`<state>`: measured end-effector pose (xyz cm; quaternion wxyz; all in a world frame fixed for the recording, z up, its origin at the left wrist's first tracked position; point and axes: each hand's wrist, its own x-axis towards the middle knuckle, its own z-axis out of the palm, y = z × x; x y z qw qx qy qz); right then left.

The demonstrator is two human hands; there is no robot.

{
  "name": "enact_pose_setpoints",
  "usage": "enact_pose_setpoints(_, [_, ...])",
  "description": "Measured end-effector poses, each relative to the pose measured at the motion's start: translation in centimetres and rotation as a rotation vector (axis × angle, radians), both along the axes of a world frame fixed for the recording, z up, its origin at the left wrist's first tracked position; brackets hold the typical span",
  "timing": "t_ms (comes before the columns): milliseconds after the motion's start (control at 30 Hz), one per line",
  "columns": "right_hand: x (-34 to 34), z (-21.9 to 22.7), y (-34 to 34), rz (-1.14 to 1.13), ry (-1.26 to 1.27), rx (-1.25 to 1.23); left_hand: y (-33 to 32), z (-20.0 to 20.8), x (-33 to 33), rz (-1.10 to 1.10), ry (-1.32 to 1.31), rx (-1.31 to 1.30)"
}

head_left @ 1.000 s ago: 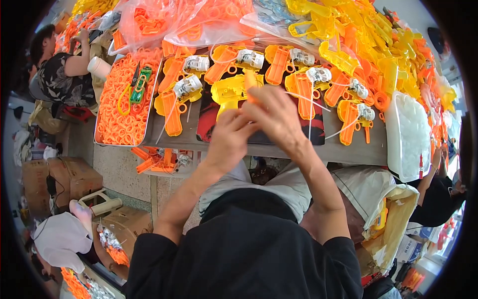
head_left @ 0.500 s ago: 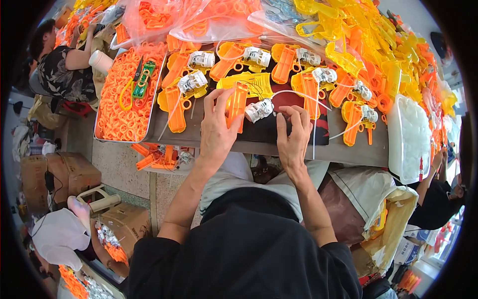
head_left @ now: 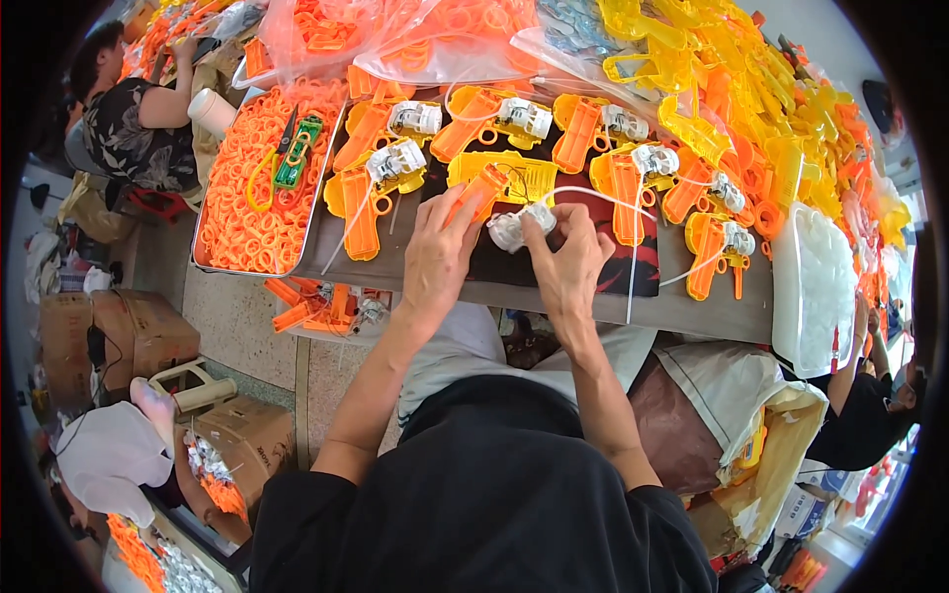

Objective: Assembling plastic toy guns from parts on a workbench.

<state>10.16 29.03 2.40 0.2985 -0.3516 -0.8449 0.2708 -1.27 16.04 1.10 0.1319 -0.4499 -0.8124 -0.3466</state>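
My left hand (head_left: pixel 433 259) is closed on an orange plastic handle piece (head_left: pixel 482 188), tilted over a yellow toy-gun shell half (head_left: pixel 537 178). My right hand (head_left: pixel 570 259) pinches a white mechanism unit (head_left: pixel 507 231) between thumb and fingers. A pale tube (head_left: pixel 593 194) arches from that unit toward the right. Thin wires show above the orange piece, though their ends are hard to make out. Around the hands lie several yellow shell halves with orange handles and white units, such as a half-built toy gun (head_left: pixel 358 203) on the left and another toy gun (head_left: pixel 625 193) on the right.
A metal tray (head_left: pixel 318 188) of orange rings stands at the left, with green-handled snips (head_left: pixel 293 163) on top. Yellow shells (head_left: pixel 732 89) are heaped at the back right. A white plastic bin (head_left: pixel 813 277) sits at the right edge. Other people work on both sides.
My right hand has moved left and taken hold of the white unit. My left hand has tilted the orange handle piece to the right. The view has shifted slightly.
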Motion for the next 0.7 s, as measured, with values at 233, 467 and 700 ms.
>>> enact_pose_setpoints(233, [-0.6,2.1,5.5,0.2,-0.127,-0.005,-1.5,-0.1,-1.7,-0.058,-0.186,0.152])
enact_pose_setpoints(467, [-2.3,3.5,3.0,0.406,0.081,0.32,0.2,-0.7,0.4,0.169,0.034,0.164])
enact_pose_setpoints(700, [-3.6,1.6,2.9,0.407,0.01,0.443,0.1,-0.8,0.7,0.152,-0.021,0.184])
